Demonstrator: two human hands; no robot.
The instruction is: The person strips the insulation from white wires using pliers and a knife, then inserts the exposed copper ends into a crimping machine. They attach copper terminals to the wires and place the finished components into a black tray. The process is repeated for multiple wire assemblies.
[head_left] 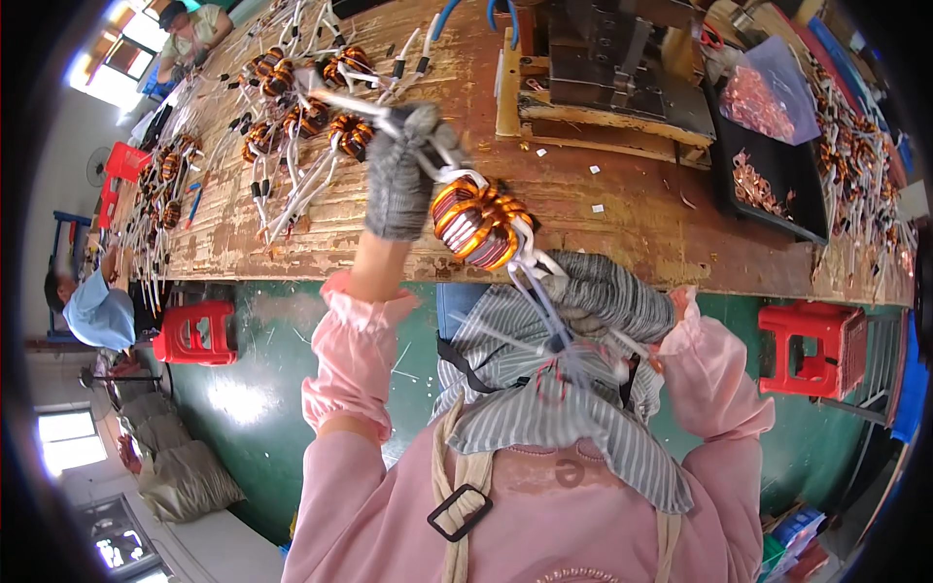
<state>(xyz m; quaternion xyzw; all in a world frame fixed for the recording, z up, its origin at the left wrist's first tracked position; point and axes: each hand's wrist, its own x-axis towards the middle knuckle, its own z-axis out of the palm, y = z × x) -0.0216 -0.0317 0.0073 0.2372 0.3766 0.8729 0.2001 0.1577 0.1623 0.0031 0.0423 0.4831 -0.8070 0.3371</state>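
A wound copper coil (471,228) with white-sleeved leads hangs between my hands at the table's front edge. My left hand (398,185), in a grey knit glove, is closed around the leads on the coil's far left side; their ends stick out beyond it, smeared by motion. On the near right side, my right hand (607,291), also gloved, grips the leads coming out there. Its fingertips are partly hidden, and the lead ends below it are blurred. Several similar coils (306,119) with white leads and black sleeves lie on the table beyond my left hand.
A heavy dark metal press or fixture (622,73) stands on the wooden table (671,233). Right of it, a black tray (777,222) holds copper scraps and a plastic bag (763,102). More coils (846,160) lie far right. Red stools (199,332) and co-workers (102,306) are beside the table.
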